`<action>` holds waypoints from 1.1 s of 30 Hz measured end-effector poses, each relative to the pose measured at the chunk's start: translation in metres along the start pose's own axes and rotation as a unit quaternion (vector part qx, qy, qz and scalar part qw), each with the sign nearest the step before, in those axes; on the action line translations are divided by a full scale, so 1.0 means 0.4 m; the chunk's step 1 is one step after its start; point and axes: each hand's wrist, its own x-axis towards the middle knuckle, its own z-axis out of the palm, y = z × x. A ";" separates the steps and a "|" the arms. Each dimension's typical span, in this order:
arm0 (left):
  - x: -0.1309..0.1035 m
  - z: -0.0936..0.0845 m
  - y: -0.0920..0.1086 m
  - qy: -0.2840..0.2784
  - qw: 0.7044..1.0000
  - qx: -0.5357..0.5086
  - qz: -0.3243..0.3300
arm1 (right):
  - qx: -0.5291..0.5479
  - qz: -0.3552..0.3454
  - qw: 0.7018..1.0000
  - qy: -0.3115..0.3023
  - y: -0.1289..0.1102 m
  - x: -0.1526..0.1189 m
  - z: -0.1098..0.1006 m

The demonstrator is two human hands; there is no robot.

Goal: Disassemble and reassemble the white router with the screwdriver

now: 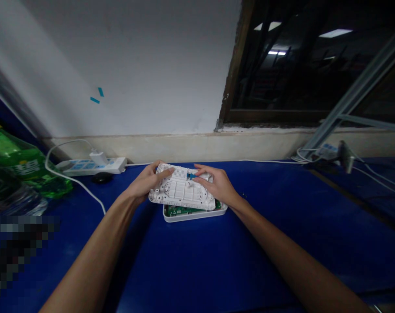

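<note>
A white perforated plastic panel (184, 191) is held tilted over a shallow white casing (197, 216), where part of a green circuit board (177, 210) shows. My left hand (148, 180) grips the panel's left end, its thumb on the upper face. Near the panel's top right, my right hand (218, 182) pinches a small blue piece (192, 176) between thumb and fingers. The panel hides most of the board.
Green bottles (24, 165) stand at the left. A power strip (93, 166) with a plugged-in white cable and a black mouse-like object (102, 178) lie by the wall. Cables and a metal frame (350, 91) are at the right.
</note>
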 end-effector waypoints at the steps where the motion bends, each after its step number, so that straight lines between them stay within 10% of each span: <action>1: -0.001 0.000 0.000 0.000 1.000 -0.004 0.003 | 0.005 0.007 1.000 -0.001 -0.001 0.000 0.000; 10: 0.000 -0.002 0.001 -0.002 1.000 0.015 -0.009 | 0.009 0.029 0.996 -0.082 -0.015 -0.002 -0.014; 22: -0.003 -0.004 -0.001 0.005 1.000 -0.004 0.002 | 0.035 0.018 0.999 0.007 -0.006 0.001 0.001; 33: -0.003 -0.003 0.006 0.003 1.000 0.008 0.007 | -0.017 0.023 0.998 -0.062 -0.021 -0.002 -0.012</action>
